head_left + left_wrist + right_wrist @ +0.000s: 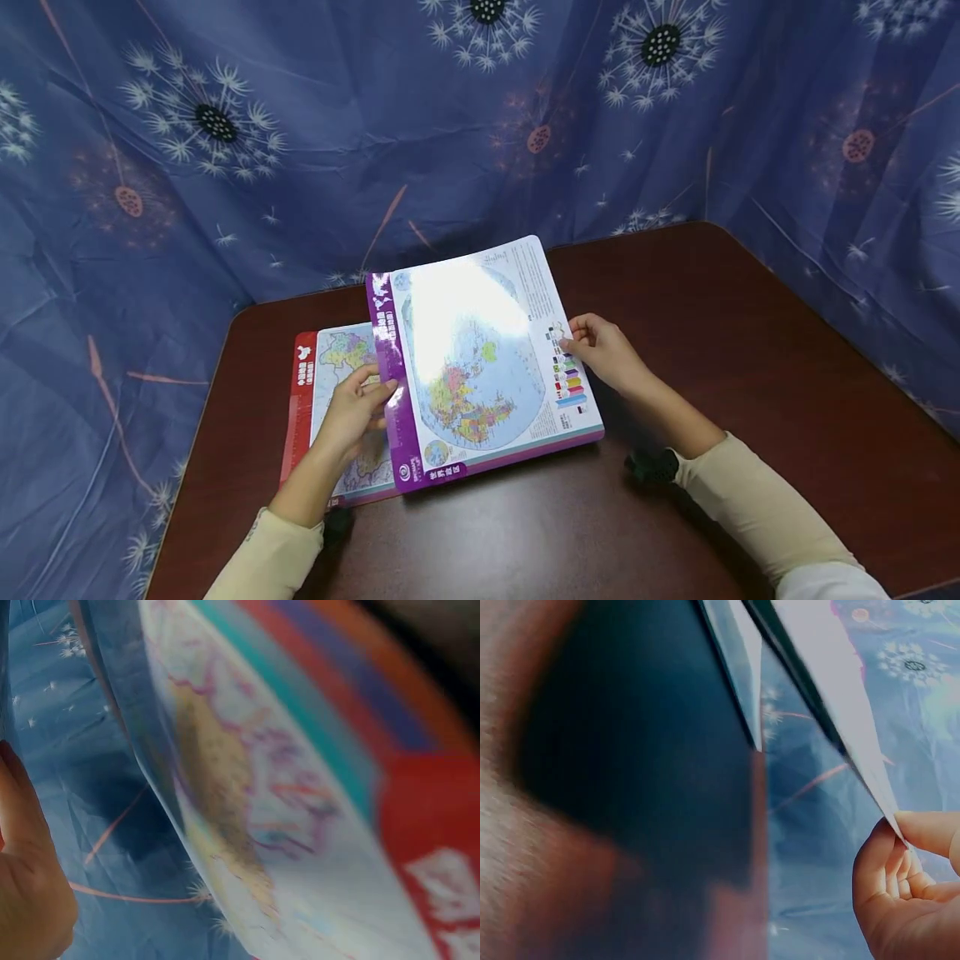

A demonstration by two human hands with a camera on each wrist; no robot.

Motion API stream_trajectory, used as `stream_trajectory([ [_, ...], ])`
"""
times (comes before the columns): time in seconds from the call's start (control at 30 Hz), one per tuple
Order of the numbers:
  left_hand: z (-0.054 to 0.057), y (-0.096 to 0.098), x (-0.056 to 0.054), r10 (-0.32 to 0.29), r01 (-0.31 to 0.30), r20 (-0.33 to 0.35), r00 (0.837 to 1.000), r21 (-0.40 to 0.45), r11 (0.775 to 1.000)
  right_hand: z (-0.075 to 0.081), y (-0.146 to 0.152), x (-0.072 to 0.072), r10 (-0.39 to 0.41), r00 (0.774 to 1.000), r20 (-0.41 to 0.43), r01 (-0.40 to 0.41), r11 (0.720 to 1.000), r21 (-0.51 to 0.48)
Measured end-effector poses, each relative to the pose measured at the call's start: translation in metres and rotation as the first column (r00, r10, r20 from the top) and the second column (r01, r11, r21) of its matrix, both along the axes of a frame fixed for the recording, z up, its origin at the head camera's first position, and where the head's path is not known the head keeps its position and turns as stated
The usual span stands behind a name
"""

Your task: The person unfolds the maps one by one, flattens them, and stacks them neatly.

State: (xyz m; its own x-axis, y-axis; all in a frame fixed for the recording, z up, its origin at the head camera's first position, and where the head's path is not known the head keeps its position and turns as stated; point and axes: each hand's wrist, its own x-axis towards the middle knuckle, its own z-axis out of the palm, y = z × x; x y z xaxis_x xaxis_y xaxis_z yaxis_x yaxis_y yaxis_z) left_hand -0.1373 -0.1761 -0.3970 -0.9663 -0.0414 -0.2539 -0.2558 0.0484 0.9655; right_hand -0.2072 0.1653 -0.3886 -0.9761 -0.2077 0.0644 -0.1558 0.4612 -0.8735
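A world map sheet (480, 408) with a purple left border is tilted above the table, bright glare across its upper part. My left hand (352, 412) pinches its purple edge, thumb in front. On the opposite edge, my right hand (607, 350) pinches the sheet; the right wrist view shows that hand (907, 900) with thumb and fingers on the sheet's edge (855, 735). Partly covered by it, a second map (341, 354) with a red left border lies at the left. The left wrist view shows this red-bordered map (292, 817) close up and blurred, beside the left hand (34, 877).
Under the maps is a dark brown wooden table (720, 333) with rounded back corners. A blue curtain (337, 125) with dandelion prints hangs behind and at the sides. Dark devices sit at the left wrist (337, 527) and the right wrist (651, 467).
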Motion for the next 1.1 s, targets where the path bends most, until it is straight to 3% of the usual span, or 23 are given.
stream_trajectory([
  [0.3,-0.009,-0.012,0.01,0.003,-0.005,0.016,1.0,0.121,0.993,-0.02,-0.005,0.007,0.056,0.993,0.105,-0.046,0.994,-0.1],
  [0.43,-0.009,-0.015,0.011,0.01,-0.013,0.012,1.0,0.213,0.977,-0.021,-0.004,0.007,0.081,0.992,0.1,-0.065,0.987,-0.147],
  [0.6,-0.005,-0.017,0.011,0.035,-0.031,-0.008,0.999,0.333,0.942,-0.016,-0.005,0.005,0.093,0.992,0.088,-0.07,0.97,-0.233],
  [0.77,0.001,-0.017,0.011,0.053,-0.034,-0.038,0.998,0.397,0.917,-0.005,-0.006,0.004,0.067,0.997,0.047,-0.05,0.954,-0.295],
  [1.1,0.009,-0.023,0.011,0.08,-0.038,-0.079,0.994,0.435,0.9,0.012,-0.001,-0.001,-0.011,0.998,0.059,0.032,0.931,-0.364],
])
